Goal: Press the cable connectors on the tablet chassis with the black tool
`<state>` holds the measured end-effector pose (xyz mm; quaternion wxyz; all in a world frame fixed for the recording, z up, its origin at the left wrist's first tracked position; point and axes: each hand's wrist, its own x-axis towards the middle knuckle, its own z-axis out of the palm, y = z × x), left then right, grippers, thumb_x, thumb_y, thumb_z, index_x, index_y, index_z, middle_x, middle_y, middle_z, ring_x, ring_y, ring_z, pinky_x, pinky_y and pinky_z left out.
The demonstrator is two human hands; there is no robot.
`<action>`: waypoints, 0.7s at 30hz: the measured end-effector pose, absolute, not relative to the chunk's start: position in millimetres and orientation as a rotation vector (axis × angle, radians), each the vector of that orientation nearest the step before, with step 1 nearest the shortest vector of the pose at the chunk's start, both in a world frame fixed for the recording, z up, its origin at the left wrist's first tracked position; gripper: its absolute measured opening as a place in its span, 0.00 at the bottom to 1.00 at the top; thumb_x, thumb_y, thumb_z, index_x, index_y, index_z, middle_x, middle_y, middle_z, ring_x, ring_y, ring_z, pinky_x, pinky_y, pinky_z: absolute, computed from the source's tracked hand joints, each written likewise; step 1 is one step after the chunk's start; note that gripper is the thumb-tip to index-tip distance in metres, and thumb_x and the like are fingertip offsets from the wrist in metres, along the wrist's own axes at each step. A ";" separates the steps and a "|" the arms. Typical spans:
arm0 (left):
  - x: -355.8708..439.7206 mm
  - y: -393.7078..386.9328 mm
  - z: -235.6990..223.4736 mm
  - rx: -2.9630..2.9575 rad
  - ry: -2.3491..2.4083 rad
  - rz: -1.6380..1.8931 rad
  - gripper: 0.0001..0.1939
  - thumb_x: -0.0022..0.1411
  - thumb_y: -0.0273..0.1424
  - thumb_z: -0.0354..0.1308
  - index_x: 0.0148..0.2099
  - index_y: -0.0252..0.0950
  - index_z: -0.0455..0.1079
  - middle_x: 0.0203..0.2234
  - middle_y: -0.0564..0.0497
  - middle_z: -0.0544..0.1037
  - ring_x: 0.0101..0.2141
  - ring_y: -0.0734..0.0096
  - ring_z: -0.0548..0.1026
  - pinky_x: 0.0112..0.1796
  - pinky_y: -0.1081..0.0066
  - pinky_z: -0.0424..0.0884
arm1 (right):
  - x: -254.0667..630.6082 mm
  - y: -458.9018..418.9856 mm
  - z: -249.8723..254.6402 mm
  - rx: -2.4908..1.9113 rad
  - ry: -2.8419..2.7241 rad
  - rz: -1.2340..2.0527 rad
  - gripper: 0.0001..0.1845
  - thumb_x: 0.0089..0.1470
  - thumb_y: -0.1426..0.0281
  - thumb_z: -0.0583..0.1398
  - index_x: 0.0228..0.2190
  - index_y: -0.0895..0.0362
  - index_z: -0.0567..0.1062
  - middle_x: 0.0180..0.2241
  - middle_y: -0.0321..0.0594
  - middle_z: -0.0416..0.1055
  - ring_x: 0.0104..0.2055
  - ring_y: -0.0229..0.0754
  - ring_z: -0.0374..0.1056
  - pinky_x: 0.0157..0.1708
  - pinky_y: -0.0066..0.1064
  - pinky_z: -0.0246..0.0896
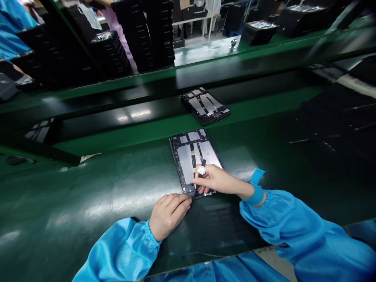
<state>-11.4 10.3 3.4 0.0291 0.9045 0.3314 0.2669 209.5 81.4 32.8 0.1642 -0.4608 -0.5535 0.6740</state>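
Observation:
An opened tablet [183,156] lies on the green bench, its silvery inner plates and dark flat cables facing up. My left hand [170,213] is at its near left corner, fingers together and fingertips pressed on the edge. Over the tablet's near end, my right hand [216,179] pinches a slim black pen-like tool [202,166] with a white wrap around it. The tool points down at the near edge; its tip is partly hidden by my fingers. A blue wrist strap [256,194] circles my right wrist.
A second opened tablet [205,105] rests on the ledge beyond. Another device [41,131] sits far left, near a green post [38,150]. Tall stacks of black trays [143,35] rise behind the bench. A person's blue sleeve [16,25] shows at the upper left.

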 end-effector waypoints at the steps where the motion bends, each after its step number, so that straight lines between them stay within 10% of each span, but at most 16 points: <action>1: -11.3 10.2 3.7 2.786 1.025 0.824 0.09 0.64 0.26 0.57 0.48 0.34 0.70 0.41 0.50 0.76 0.41 0.76 0.72 0.42 0.74 0.67 | 209.7 81.3 32.0 -1.311 -1.579 1.918 0.11 0.53 0.66 0.62 0.28 0.59 0.67 0.22 0.40 0.74 0.25 0.42 0.74 0.23 0.27 0.70; 21: -15.4 9.7 10.9 3.021 0.951 0.594 0.17 0.70 0.24 0.44 0.55 0.34 0.67 0.47 0.46 0.73 0.43 0.68 0.69 0.38 0.69 0.65 | 208.7 79.7 28.0 -1.330 -1.607 1.872 0.08 0.53 0.68 0.61 0.30 0.60 0.69 0.23 0.40 0.74 0.26 0.42 0.74 0.22 0.25 0.69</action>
